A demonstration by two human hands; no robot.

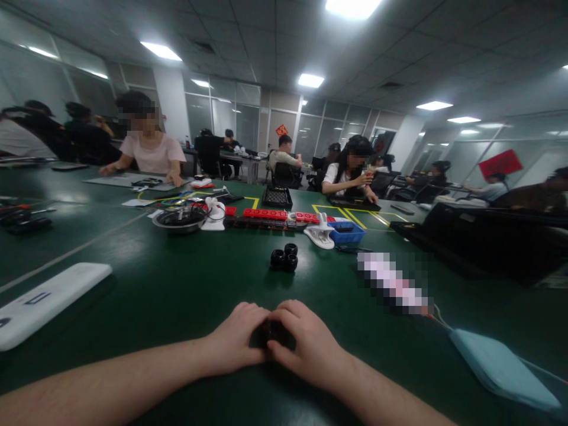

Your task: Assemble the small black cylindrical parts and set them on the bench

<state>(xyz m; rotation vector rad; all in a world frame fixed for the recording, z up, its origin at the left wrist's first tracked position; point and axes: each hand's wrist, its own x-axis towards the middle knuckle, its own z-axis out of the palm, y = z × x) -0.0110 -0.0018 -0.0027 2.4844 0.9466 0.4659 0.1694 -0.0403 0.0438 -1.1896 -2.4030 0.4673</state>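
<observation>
Bare left hand (237,340) and bare right hand (308,338) are holding one small dark piece (277,332) between them, with fingers curving closely around it, low over the dark green, smooth tabletop (168,302). The left hand is gripping it from the left side, and the right hand is covering it from the right. Because the fingers are hiding much of this piece, I cannot tell its shape, its material or its long axis. Straight ahead, beyond the hands, a compact cluster of shiny black, round pieces (284,259) is standing on the tabletop, near the fingers but not touching them. This cluster is showing no clear long axis. The right hand is lying slightly nearer to it than the left.
</observation>
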